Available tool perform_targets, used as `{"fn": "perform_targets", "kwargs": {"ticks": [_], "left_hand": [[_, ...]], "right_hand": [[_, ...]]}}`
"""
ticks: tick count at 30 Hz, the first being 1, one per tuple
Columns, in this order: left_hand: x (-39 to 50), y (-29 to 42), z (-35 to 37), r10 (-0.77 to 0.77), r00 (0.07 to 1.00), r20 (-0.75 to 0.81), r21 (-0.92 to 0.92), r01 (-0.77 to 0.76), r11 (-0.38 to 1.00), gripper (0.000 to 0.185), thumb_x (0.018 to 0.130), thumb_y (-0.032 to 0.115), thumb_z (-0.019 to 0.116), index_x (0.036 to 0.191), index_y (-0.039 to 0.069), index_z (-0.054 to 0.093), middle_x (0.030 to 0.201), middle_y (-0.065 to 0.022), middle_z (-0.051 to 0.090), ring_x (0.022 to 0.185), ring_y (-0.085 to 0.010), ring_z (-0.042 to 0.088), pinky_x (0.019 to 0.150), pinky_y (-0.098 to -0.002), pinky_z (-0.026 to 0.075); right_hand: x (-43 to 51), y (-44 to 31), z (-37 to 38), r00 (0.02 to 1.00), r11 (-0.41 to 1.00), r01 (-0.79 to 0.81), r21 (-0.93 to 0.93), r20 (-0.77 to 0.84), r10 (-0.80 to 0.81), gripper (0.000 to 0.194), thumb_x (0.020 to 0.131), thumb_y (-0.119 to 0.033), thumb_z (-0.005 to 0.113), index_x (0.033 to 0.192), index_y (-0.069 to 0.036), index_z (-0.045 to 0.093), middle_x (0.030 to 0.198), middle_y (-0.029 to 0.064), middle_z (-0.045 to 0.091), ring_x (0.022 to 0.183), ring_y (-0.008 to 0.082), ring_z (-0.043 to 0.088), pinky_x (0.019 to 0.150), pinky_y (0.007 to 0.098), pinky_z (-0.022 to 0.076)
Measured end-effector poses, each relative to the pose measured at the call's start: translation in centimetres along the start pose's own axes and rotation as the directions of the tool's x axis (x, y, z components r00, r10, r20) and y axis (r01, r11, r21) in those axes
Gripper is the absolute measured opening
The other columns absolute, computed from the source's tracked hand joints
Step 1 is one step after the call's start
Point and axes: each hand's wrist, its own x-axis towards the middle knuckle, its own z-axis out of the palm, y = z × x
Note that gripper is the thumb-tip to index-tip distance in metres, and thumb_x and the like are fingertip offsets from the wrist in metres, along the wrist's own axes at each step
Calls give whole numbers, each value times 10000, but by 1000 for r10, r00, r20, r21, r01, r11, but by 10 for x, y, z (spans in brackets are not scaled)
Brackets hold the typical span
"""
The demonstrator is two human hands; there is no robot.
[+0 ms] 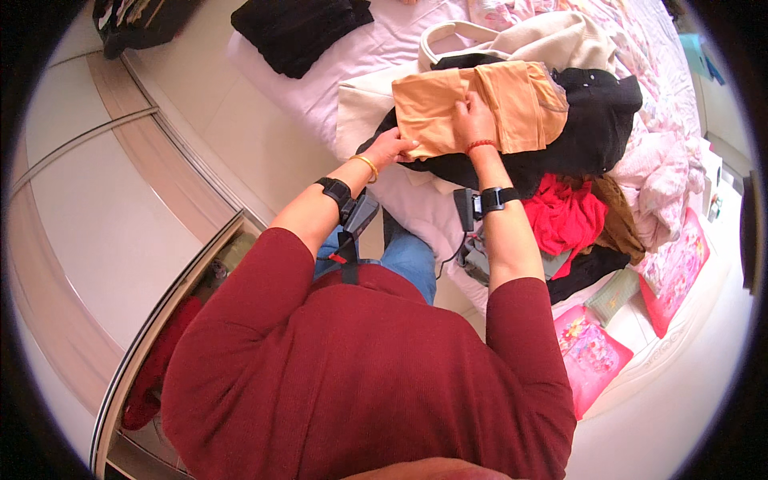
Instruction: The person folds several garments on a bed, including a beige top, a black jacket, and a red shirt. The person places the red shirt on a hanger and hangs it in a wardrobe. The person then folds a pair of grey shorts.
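Note:
An orange garment, folded in layers, lies on a black garment on the bed. My left hand pinches its near left corner between thumb and fingers. My right hand rests on the middle of the orange cloth beside a raised fold, its fingers curled; whether they grip the fabric I cannot tell. Cream clothing lies behind and under the black garment. A folded black cloth lies apart at the bed's far left.
Red and brown clothes are heaped to the right, near pink floral pillows and a small green pouch. A wardrobe with sliding doors stands on the left, its near section open. The bed edge is in front of my legs.

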Motion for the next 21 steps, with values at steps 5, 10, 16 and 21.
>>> {"fn": "perform_targets", "kwargs": {"ticks": [5,10,16,21], "left_hand": [[4,-6,3,-22,998,-66,-19,21,1000,280,801,155,628,1047,69,526,911,-17,568,795,-119,559,724,-280,494],[11,-9,6,11,1000,-24,-142,-14,990,380,795,137,620,1139,69,472,996,-33,561,831,-131,560,731,-295,497],[11,-5,11,109,994,0,-158,-108,982,457,768,97,615,1189,87,439,1041,-38,553,866,-132,552,752,-311,501],[3,-8,22,-11,996,91,-115,21,993,505,741,113,658,1200,95,448,1032,-8,559,829,-127,545,733,-300,488]], "right_hand": [[13,0,-19,991,986,-64,-152,-124,45,240,809,-172,536,1028,-79,565,945,160,610,903,309,576,784,414,453],[-16,-1,-6,944,938,325,121,-93,-315,291,789,-119,558,1076,-66,555,949,117,609,884,265,577,784,356,463],[-35,32,-19,982,986,159,-38,-98,-162,369,815,-93,527,1170,7,517,1155,143,548,1023,224,556,884,306,431],[-50,30,-31,989,975,-126,-184,53,138,287,787,-327,578,882,-63,640,864,162,639,817,309,615,708,406,477]]}}
